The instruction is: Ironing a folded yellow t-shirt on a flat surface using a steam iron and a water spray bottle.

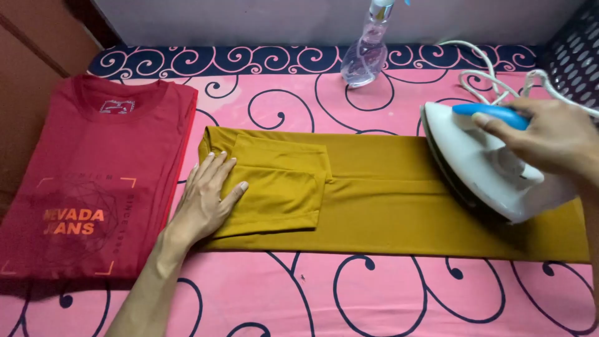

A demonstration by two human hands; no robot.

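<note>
your left hand [209, 193] lies flat, fingers spread, on the left end of the mustard garment [387, 200], pressing its folded sleeve down with nothing pinched in its grip. the garment stretches left to right across the middle of the pink sheet [312, 293] with dark swirls that covers the surface. your right hand [555, 140] has its grip closed round the blue handle of the white iron [486, 165], which sits tilted on the garment's right part, sole toward the cloth. the iron's white cord [480, 78] loops behind it toward the far right corner. a folded red shirt [93, 175] with a printed chest design lies just left of the garment, its edge near your left wrist. a clear spray bottle [367, 53] stands at the far edge, well apart from both hands. a dark perforated basket [574, 53] shows at the top right corner.
</note>
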